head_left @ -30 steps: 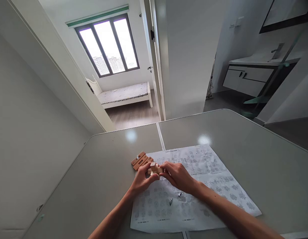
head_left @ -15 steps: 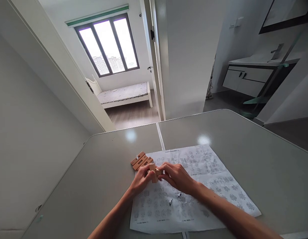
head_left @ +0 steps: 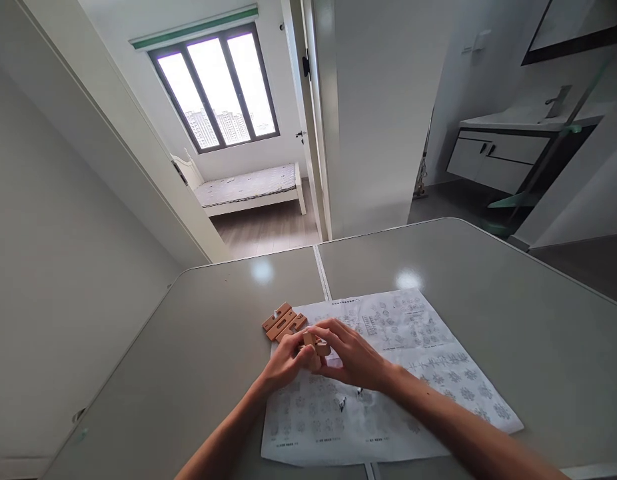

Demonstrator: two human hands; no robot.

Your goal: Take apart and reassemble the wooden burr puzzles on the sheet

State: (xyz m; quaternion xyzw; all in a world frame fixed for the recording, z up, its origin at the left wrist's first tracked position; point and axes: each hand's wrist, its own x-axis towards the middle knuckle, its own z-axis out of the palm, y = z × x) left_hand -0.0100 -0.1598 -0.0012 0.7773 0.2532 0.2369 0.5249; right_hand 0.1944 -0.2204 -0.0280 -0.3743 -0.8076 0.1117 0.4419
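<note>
Both hands — left hand [head_left: 284, 360], right hand [head_left: 356, 357] — gripping wooden puzzle [head_left: 314, 343], over printed sheet [head_left: 413, 373]

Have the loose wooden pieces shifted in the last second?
No. The loose wooden pieces still lie at the printed sheet's far-left corner, just beyond the wooden block in the left hand and right hand.

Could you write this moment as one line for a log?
left hand: grips wooden puzzle cluster | right hand: pinches same cluster | spare wooden pieces: lying beyond left hand | printed sheet: on table

Grey table [head_left: 488, 280]: printed sheet [head_left: 428, 373], wooden pieces [head_left: 282, 322].
</note>
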